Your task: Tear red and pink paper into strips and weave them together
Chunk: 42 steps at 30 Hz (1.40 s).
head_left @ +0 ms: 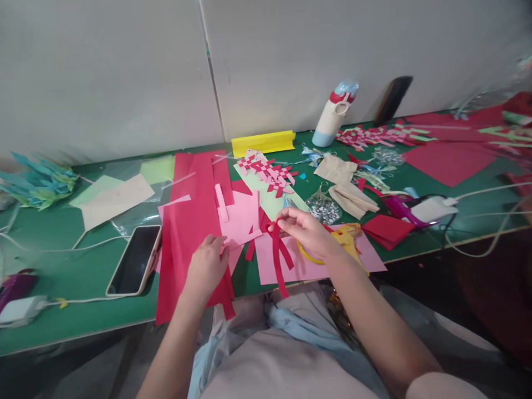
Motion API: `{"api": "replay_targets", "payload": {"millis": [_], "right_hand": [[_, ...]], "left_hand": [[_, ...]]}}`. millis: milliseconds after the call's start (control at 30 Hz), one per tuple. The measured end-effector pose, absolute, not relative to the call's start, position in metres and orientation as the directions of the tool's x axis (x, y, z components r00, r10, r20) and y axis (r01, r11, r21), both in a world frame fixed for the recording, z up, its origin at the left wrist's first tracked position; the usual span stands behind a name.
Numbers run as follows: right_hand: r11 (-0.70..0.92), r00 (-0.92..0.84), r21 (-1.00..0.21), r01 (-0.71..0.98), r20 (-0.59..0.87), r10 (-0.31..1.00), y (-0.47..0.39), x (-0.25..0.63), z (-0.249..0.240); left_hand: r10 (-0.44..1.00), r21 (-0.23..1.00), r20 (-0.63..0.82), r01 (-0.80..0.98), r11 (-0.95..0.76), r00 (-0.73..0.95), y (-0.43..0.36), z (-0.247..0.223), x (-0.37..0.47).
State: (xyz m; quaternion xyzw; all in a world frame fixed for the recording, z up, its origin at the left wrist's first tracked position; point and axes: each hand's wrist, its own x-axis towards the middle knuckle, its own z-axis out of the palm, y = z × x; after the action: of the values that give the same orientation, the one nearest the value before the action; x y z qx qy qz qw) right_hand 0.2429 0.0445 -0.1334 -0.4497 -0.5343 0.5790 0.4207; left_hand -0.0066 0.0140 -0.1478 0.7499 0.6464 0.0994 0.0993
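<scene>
My right hand point(305, 230) pinches a folded red paper strip point(277, 257) between thumb and fingertips, its ends hanging down over a pink sheet point(266, 266). My left hand point(208, 263) is closed at the fingertips on the end of a pink paper strip point(243, 240), low over the red paper sheets point(187, 221). Between the hands lie pink paper pieces point(239, 213) and red strips. Under my right wrist, yellow-handled scissors point(310, 254) are partly hidden beside a yellow item point(349, 238). A woven red-and-pink paper piece point(268, 169) rests just beyond.
A phone point(135, 260) lies on the green table point(100, 277) at left. Toward the wall stand a bottle point(334, 113) and a dark upright object point(393, 100). A bag of beads point(324, 208), red folded paper point(387, 230) and cables point(494, 191) lie to the right.
</scene>
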Motion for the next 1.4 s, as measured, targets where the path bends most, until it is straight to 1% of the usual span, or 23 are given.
{"api": "replay_targets", "payload": {"millis": [133,400,633,733,833,967,1100,1233,1300,1400], "right_hand": [[-0.078,-0.260,-0.997,0.013,-0.079,0.962,0.044,0.242,-0.131],[-0.096,-0.266,-0.995,0.017,-0.097,0.959,0.043,0.244,-0.134],[-0.094,-0.302,-0.991,0.096,-0.120,0.946,0.045,0.256,-0.138],[-0.105,-0.306,-0.985,0.137,-0.143,0.941,0.050,0.263,-0.145],[-0.120,-0.341,-0.980,0.162,-0.169,0.925,0.056,0.265,-0.151],[-0.095,-0.361,-0.969,0.228,-0.175,0.916,0.061,0.263,-0.152],[-0.105,-0.352,-0.951,0.291,-0.209,0.912,0.061,0.255,-0.148],[-0.163,-0.345,-0.952,0.258,-0.248,0.905,0.057,0.248,-0.141],[-0.196,-0.339,-0.948,0.251,-0.276,0.900,0.056,0.245,-0.137],[-0.213,-0.313,-0.944,0.251,-0.287,0.905,0.055,0.242,-0.132]], "left_hand": [[0.989,0.250,0.060,0.957,-0.146,0.135,0.006,-0.165,-0.001],[0.992,0.304,0.078,0.945,-0.122,0.103,0.005,-0.173,-0.004],[0.996,0.465,0.084,0.883,-0.071,0.036,0.003,-0.171,-0.009],[0.995,0.526,0.093,0.846,-0.084,0.040,0.002,-0.170,-0.011],[0.992,0.558,0.116,0.823,-0.105,0.049,0.001,-0.170,-0.013],[0.992,0.578,0.117,0.809,-0.105,0.045,0.002,-0.170,-0.014],[0.993,0.572,0.117,0.815,-0.086,0.023,0.004,-0.171,-0.013],[0.994,0.532,0.105,0.843,-0.074,0.022,0.004,-0.170,-0.012],[0.994,0.491,0.099,0.867,-0.083,0.039,0.004,-0.169,-0.011],[0.993,0.395,0.086,0.912,-0.111,0.084,0.004,-0.169,-0.007]]}}
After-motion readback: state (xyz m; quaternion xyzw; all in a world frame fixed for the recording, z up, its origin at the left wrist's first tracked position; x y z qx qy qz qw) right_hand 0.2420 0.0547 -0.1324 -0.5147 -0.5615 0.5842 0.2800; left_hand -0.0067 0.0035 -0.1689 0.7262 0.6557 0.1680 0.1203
